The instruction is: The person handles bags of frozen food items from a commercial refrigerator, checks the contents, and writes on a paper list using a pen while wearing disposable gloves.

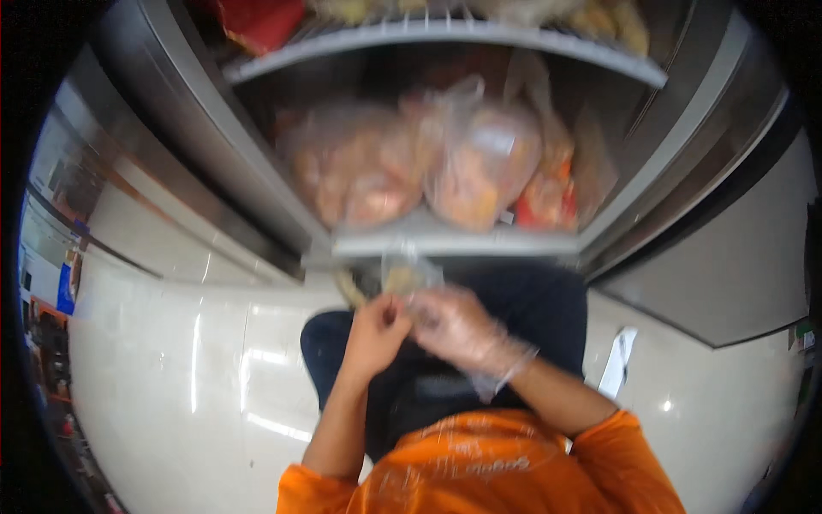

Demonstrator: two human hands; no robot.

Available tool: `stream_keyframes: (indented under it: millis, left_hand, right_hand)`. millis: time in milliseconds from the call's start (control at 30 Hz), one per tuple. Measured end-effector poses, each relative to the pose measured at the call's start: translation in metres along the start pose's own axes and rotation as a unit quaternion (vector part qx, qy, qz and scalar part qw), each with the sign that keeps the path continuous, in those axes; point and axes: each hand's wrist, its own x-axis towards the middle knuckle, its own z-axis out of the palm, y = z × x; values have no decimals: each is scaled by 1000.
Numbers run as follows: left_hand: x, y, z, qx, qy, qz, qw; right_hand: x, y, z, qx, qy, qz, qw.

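Just above my lap, my left hand and my right hand meet at the neck of a small clear plastic bag. Pale yellowish food shows blurred inside it. A transparent disposable glove covers my right hand; the left is bare. The fingers of both hands pinch the gathered plastic, though blur hides the exact grip. In front of them stands an open refrigerated cabinet. Its lowest compartment holds a large clear bag of pinkish-orange food and another clear bag with a white label.
A red and orange packet leans at the compartment's right. Above runs a white wire shelf bearing a red package and other bags. A steel door swings out on the right. Glossy pale tiles cover the floor, with a white strip lying there.
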Motion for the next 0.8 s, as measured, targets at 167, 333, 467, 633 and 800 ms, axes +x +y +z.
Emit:
stream_keyframes:
  millis: [167,333,467,633,800]
  left_hand:
    - [-1,-20,2,-43,9,-10,999]
    - [-20,-16,-1,30,40,6,999]
    - [-17,-4,14,80,37,39,995]
    - [-18,8,17,123,49,65,989]
    - [-21,7,18,157,54,72,983]
  right_hand:
    - [5,5,-10,118,-57,84,988]
    - [74,-70,-83,-43,66,-124,989]
    - [164,-138,-152,-243,216,-288,901]
    - [287,-159,-194,-390,190,-188,881]
    - [331,-161,-181,-620,-94,27,779]
